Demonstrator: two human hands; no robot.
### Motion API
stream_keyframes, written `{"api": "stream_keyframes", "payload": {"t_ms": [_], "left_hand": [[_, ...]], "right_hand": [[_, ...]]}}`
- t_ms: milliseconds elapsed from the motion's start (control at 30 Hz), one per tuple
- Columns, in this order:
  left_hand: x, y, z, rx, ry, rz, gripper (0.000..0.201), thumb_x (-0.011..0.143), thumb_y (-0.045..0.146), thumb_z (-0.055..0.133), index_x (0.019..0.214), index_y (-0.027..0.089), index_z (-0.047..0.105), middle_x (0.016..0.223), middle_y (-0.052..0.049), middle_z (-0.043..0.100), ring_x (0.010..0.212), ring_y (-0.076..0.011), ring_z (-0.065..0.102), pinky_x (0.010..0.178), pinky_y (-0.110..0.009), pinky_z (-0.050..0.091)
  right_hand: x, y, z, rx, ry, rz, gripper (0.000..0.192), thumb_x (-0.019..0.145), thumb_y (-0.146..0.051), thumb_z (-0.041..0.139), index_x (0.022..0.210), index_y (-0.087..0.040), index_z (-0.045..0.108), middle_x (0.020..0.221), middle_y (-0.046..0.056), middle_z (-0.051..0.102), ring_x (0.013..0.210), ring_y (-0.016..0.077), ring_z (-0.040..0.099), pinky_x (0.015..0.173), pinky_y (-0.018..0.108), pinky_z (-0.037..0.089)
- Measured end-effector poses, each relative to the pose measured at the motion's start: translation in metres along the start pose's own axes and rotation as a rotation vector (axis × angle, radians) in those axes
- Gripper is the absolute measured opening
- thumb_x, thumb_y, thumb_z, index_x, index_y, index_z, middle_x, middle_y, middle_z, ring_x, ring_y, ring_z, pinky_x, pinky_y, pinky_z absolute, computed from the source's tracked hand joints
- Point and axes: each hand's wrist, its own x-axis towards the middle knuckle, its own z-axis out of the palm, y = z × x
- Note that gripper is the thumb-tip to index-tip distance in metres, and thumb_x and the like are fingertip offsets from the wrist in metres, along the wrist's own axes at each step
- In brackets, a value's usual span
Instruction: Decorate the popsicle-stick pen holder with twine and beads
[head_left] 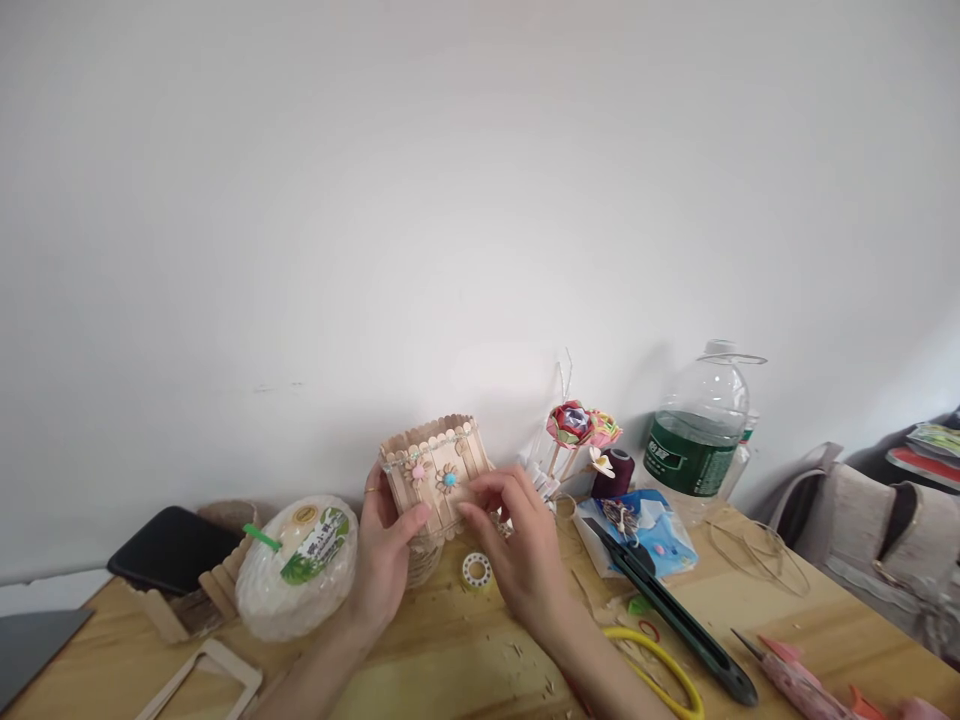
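Note:
A small box made of craft sticks [433,510], with scalloped stick ends along its rim, is held tilted above the table. On its front face are a pink flower decoration [418,472] and a blue-centred one [448,480], with a thin cord below the rim. My left hand [386,540] grips the box from its left side, thumb across the front. At the lower right of that face, my right hand [514,520] has thumb and forefinger brought together; whatever is between them cannot be made out. A roll of tape [476,571] lies on the table between my hands.
To the left are a wrapped coconut [300,570] with a green straw and a phone [171,548] in a stick-built holder. At right stand paper flowers [574,423] and a large plastic bottle [697,430]. A dark green cutter [675,615] and yellow-handled scissors [667,675] lie nearer.

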Motion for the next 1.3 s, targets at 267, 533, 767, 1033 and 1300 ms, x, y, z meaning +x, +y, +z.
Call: {"api": "stream_keyframes", "payload": {"t_ms": [267,533,767,1033,1300], "left_hand": [[-0.001,-0.002,-0.002,-0.015,-0.001,-0.009,0.045,0.063,0.023,0.071,0.105,0.026,0.054,0.11,-0.001,0.062,0.111,-0.0273,0.054,0.087,-0.033,0.05],[-0.009,0.006,0.006,-0.084,-0.05,-0.058,0.049,0.066,0.02,0.071,0.113,0.027,0.055,0.108,-0.002,0.064,0.104,-0.0231,0.058,0.082,-0.03,0.05],[-0.012,0.01,0.008,-0.096,-0.081,-0.088,0.028,0.067,0.019,0.071,0.093,0.025,0.061,0.09,0.002,0.066,0.101,-0.0207,0.059,0.079,-0.026,0.05],[-0.012,0.011,0.007,-0.058,-0.126,-0.148,0.037,0.067,0.018,0.071,0.101,0.024,0.059,0.106,-0.001,0.066,0.102,-0.0218,0.059,0.078,-0.027,0.05],[-0.01,0.008,0.005,-0.044,-0.107,-0.194,0.034,0.066,0.021,0.071,0.098,0.022,0.061,0.093,0.0,0.068,0.095,-0.0222,0.061,0.075,-0.027,0.051]], "right_hand": [[0.0,0.002,-0.001,-0.024,0.01,-0.002,0.009,0.084,-0.016,0.056,0.09,-0.02,0.061,0.084,0.004,0.062,0.068,0.0144,0.058,0.059,0.025,0.047],[0.0,-0.002,-0.004,-0.059,0.031,-0.066,0.013,0.085,-0.016,0.055,0.093,-0.019,0.064,0.085,0.006,0.066,0.071,0.0152,0.061,0.06,0.025,0.049],[0.002,-0.005,-0.01,-0.087,-0.004,-0.085,0.01,0.085,-0.017,0.055,0.086,-0.019,0.065,0.081,0.005,0.065,0.067,0.0137,0.06,0.056,0.023,0.048],[0.013,-0.004,-0.031,-0.13,-0.203,-0.125,0.006,0.083,-0.014,0.059,0.079,-0.018,0.061,0.078,0.002,0.06,0.066,0.0133,0.055,0.058,0.023,0.043],[0.012,0.0,-0.028,-0.109,-0.166,-0.172,0.009,0.083,-0.014,0.059,0.075,-0.016,0.057,0.074,0.002,0.057,0.062,0.0124,0.052,0.056,0.023,0.042]]}}
